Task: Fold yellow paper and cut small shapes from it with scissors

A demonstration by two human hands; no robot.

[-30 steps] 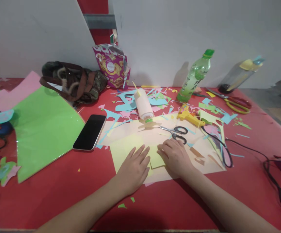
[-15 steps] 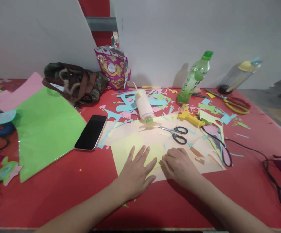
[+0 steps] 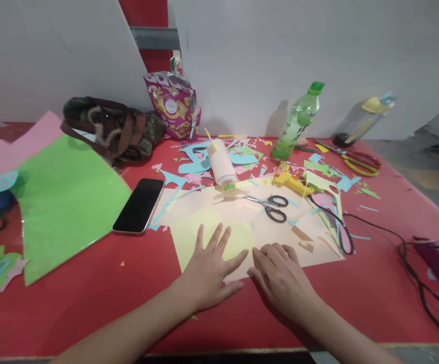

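My left hand (image 3: pixel 211 270) lies flat with fingers spread on a pale yellow sheet of paper (image 3: pixel 183 240). Just to its right, my right hand (image 3: pixel 282 275) has its fingers curled and pressed together at the near edge of the light paper; what they hold, if anything, is hidden. Beyond the hands lie scissors with dark handles (image 3: pixel 278 207), closed, on a cream sheet (image 3: pixel 260 235). A paper-wrapped bottle with a green cap (image 3: pixel 221 162) rests behind them. The yellow glue gun (image 3: pixel 293 183) is to the right, with its cord trailing.
Left of the hands are a phone (image 3: pixel 139 206) and a large green sheet pack (image 3: pixel 71 202). A camouflage bag (image 3: pixel 116 129), purple snack bag (image 3: pixel 174 106), green drink bottle (image 3: pixel 297 121) and red-and-yellow-handled shears (image 3: pixel 361 163) stand or lie behind, among paper scraps. Black cable (image 3: pixel 412 268) runs at right.
My right hand has drawn slightly nearer along the paper's near edge. My left hand stays spread on the yellow sheet. The whole view has shifted a little.
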